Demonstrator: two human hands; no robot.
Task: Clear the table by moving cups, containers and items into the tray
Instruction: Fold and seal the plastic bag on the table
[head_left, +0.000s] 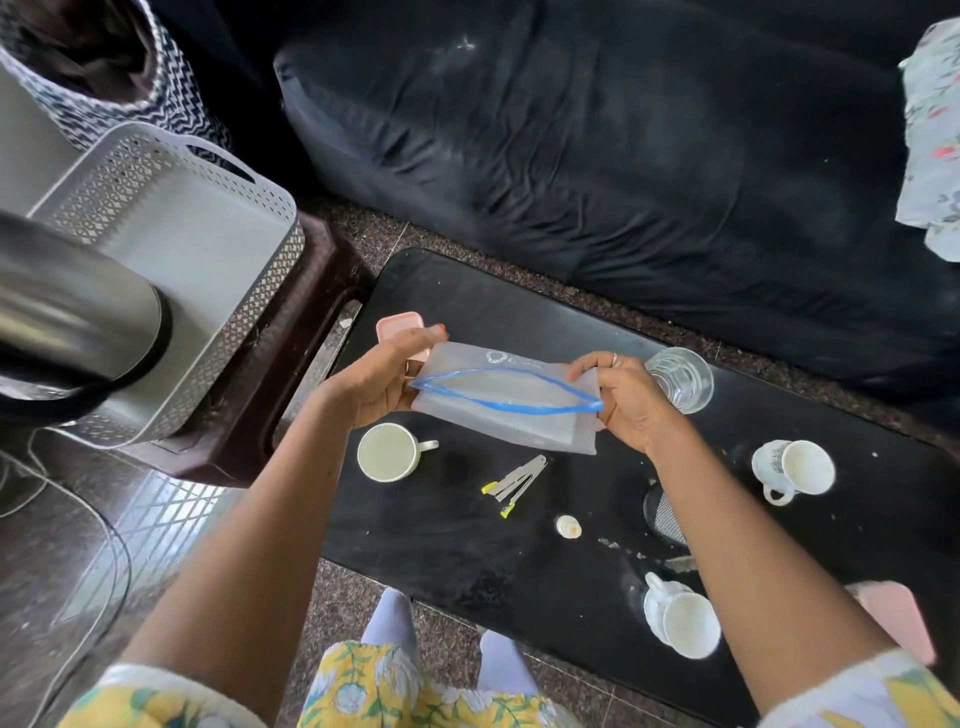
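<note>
Hands gripping translucent plastic zip pouch with blue seal (506, 397) at frame centre: left hand (379, 382) pinching left end, right hand (626, 397) pinching right end, pouch hanging clear above black rectangular surface (467, 545).

Step in hand, by judgement: pouch being carried off surface, mouth gaping.

White perforated plastic tray (202, 249) sitting at left of frame, on dark stool, well apart from pouch.

Next move calling for swing leftward, release over tray.

Remaining on surface: white cups, clear glass (680, 379), metal clips (517, 483).
</note>
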